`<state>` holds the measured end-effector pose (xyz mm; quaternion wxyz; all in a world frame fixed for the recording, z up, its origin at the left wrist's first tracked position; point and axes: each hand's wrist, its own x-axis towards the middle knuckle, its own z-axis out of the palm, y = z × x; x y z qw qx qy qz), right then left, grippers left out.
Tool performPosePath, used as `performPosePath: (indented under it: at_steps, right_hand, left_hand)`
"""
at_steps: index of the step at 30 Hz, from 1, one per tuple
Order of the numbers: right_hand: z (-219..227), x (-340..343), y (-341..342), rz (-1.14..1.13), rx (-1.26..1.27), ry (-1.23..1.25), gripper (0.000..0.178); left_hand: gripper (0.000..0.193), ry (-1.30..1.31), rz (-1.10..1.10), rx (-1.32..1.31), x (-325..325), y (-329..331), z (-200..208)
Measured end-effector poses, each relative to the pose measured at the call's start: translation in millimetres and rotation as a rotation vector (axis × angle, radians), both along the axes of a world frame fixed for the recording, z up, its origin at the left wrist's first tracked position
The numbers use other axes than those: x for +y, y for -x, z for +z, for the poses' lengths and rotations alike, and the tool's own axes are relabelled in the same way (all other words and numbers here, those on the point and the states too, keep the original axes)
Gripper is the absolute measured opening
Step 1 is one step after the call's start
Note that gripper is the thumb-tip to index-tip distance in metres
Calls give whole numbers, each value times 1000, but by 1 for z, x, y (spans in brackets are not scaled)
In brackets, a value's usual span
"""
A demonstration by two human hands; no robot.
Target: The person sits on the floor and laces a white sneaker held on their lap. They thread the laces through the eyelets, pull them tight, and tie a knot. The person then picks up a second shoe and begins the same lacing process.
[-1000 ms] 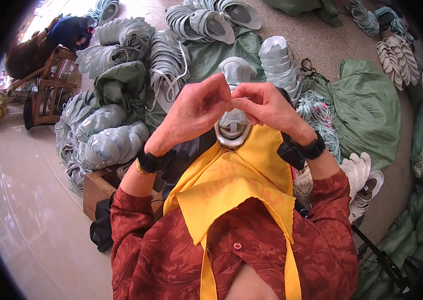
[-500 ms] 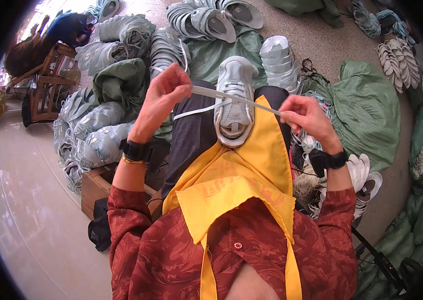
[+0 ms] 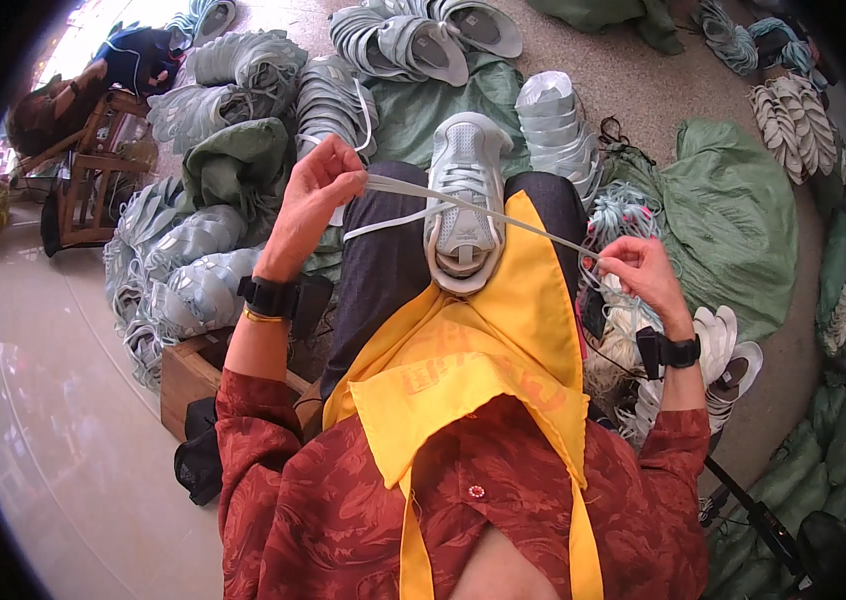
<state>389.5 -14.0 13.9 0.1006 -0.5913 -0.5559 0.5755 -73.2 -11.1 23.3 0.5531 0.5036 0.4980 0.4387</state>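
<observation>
I see the left hand [image 3: 321, 188] and right hand [image 3: 645, 272] pinching a pale shoelace [image 3: 398, 187] taut (grey sneaker [image 3: 463, 235] between them).

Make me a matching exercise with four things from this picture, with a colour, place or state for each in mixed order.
1. Shoe
2. Lace
3. Apron
4. Wooden box

A. Yellow
B. Stretched between the left hand and the right hand
C. Brown, left of the person's body
D. Light grey, toe pointing toward the picture's top

Pairs: 1-D, 2-B, 3-A, 4-C.
</observation>
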Motion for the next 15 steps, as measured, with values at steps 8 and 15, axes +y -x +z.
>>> performPosePath:
  at_steps: [8,15]
  right_hand:
    - [7,5,98,-5,247,-124,13]
    - [-2,9,165,83,250,-457,13]
  left_hand:
    - [27,-59,224,515,11,41,-27]
    - [14,-351,25,781,-3,-2,-18]
